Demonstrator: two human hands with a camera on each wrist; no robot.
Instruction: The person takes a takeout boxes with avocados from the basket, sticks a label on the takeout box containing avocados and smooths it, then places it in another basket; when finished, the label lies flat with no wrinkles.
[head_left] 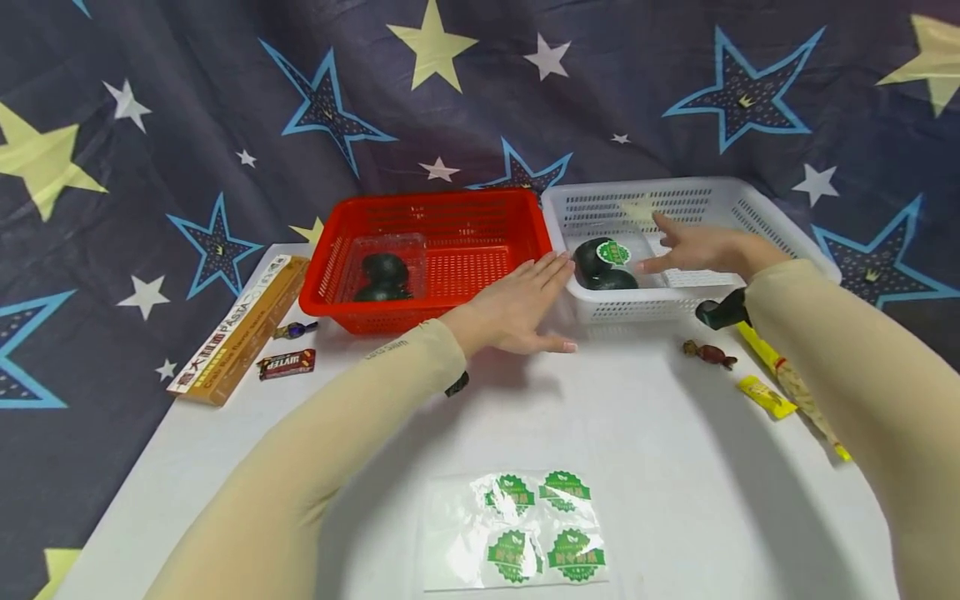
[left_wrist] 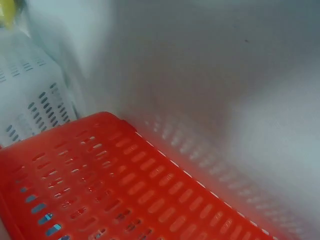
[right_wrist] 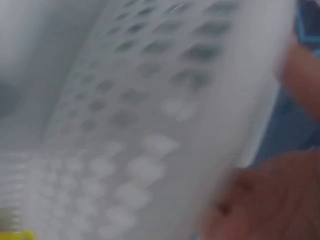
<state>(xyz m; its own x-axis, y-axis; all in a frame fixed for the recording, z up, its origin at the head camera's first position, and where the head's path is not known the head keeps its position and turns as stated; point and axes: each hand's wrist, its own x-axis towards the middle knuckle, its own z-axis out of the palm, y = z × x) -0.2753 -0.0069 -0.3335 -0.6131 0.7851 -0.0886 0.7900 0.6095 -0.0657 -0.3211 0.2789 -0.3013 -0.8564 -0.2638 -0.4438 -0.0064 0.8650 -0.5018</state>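
Note:
My left hand (head_left: 517, 308) lies with straight fingers by the right front corner of the red basket (head_left: 382, 321), its fingertips at the white basket's rim. Over the white basket (head_left: 622, 312), my right hand (head_left: 701, 248) has thumb and fingers spread apart, with nothing between them. Its thumb points at a clear plastic box (head_left: 648, 248) holding dark green, avocado-like fruits (head_left: 589, 258). A round green sticker (head_left: 613, 252) shows on that box. Another clear box (head_left: 417, 250) with similar dark fruits (head_left: 385, 268) sits in the red basket. The right wrist view is blurred.
A sheet of green stickers (head_left: 453, 533) lies at the table's front. Left are a pasta box (head_left: 240, 333), a Shyter bar (head_left: 287, 364) and a purple-wrapped candy (head_left: 295, 330). Right are a red candy (head_left: 709, 354), a yellow packet (head_left: 767, 397) and a long yellow pack (head_left: 802, 396).

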